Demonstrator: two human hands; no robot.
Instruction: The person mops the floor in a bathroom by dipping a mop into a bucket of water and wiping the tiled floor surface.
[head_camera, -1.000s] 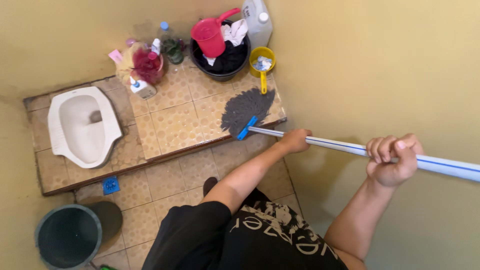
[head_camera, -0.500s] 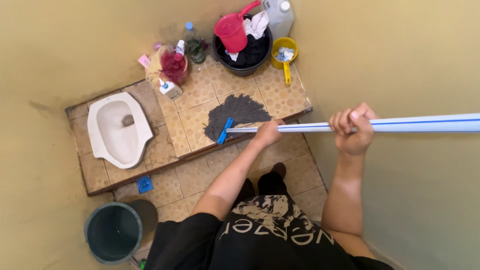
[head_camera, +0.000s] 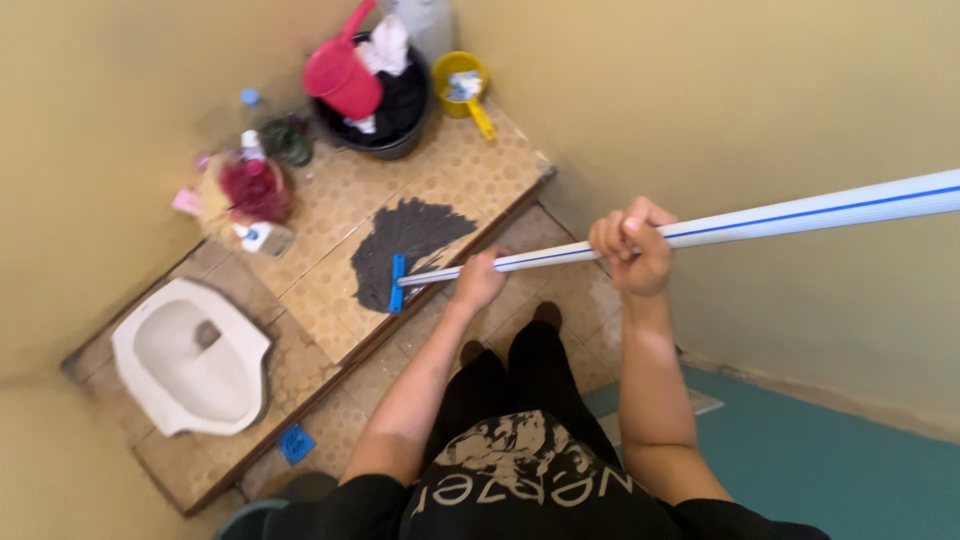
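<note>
White squat toilet set in the raised tiled platform at left. Grey mop head lies flat on that platform, near its edge. Left hand clenched around the mop handle low down; right hand clenched higher up.

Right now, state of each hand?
Left hand: closed on the mop handle, low near the head.
Right hand: closed on the mop handle, higher up.

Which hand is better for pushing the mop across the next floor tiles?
Probably the left hand: it grips the white blue-striped pole low, close to the grey string mop head on the raised tiled step. The right hand holds higher, steadying.
</note>
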